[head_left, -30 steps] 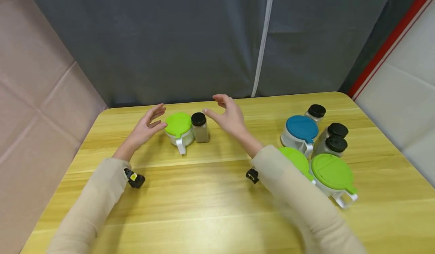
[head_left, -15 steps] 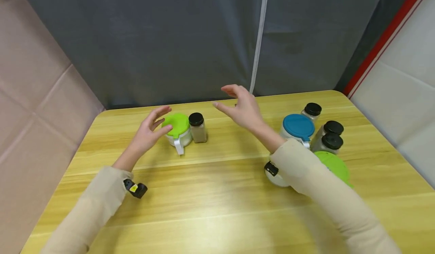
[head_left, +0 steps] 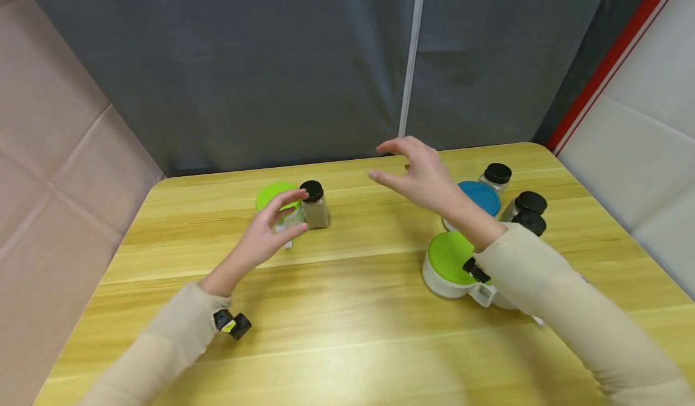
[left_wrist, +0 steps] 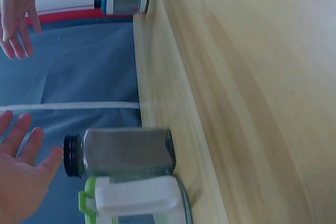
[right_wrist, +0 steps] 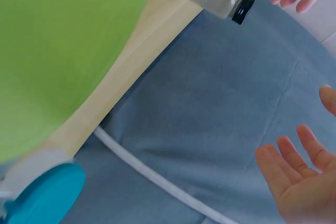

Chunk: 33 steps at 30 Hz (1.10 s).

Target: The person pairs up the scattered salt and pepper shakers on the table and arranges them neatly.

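Observation:
My left hand [head_left: 292, 214] hovers open just in front of a green-lidded jar [head_left: 274, 196] with a white handle. It holds nothing. A glass spice bottle [head_left: 314, 205] with a black cap stands against that jar's right side. In the left wrist view the open palm [left_wrist: 21, 182] is apart from the bottle [left_wrist: 123, 152] and the jar [left_wrist: 137, 201]. My right hand [head_left: 388, 164] is raised and open above the table, left of a blue-lidded jar [head_left: 480, 196]. The right wrist view shows its empty palm [right_wrist: 304, 184].
A second green-lidded jar [head_left: 450, 262] stands below my right forearm. Three black-capped bottles [head_left: 530, 203] cluster at the right by the blue-lidded jar. A grey curtain [head_left: 326, 62] hangs behind the wooden table [head_left: 347, 309]. A padded wall stands along the left side.
My left hand has come back from the jar's left side to its front. My right hand has swung away from the spice bottle, rightward towards the blue-lidded jar.

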Tool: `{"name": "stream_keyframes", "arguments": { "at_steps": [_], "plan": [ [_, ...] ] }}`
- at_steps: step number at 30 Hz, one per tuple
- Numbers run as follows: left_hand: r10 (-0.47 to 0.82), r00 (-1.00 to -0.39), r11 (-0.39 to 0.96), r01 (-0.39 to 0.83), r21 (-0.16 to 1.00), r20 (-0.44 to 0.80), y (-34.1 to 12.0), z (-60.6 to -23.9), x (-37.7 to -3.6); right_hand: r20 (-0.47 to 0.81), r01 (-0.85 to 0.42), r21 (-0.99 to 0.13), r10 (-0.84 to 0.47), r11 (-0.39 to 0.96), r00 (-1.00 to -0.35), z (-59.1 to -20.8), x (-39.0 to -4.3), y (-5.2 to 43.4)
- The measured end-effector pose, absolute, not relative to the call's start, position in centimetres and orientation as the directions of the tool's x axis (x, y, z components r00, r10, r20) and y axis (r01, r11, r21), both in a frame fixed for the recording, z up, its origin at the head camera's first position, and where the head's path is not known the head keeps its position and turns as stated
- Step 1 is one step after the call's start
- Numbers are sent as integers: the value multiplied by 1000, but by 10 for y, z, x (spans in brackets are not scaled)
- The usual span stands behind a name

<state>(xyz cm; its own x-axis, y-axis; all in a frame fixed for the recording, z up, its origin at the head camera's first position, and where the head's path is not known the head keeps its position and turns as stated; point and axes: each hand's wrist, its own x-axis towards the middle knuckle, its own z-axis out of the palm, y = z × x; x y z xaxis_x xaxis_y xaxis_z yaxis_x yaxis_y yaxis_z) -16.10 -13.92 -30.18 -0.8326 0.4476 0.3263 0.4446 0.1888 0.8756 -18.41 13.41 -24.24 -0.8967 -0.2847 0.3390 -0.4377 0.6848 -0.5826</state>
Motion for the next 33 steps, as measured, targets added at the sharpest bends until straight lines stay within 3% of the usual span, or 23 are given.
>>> {"name": "stream_keyframes", "arguments": {
  "at_steps": [14,25,33],
  "plan": [
    [595,-713,187,571,799,371,-105,-307,-138,316,-518,-549,-411,656,-855,-241,-167,197],
    [653,-669,152,574,804,354,-79,-317,-125,370,-607,-499,-482,618,-794,-245,-151,248],
    [699,-635,171,596,784,330,-57,-343,-124,352,-532,-558,-398,637,-847,-255,-137,289]
  ]
}}
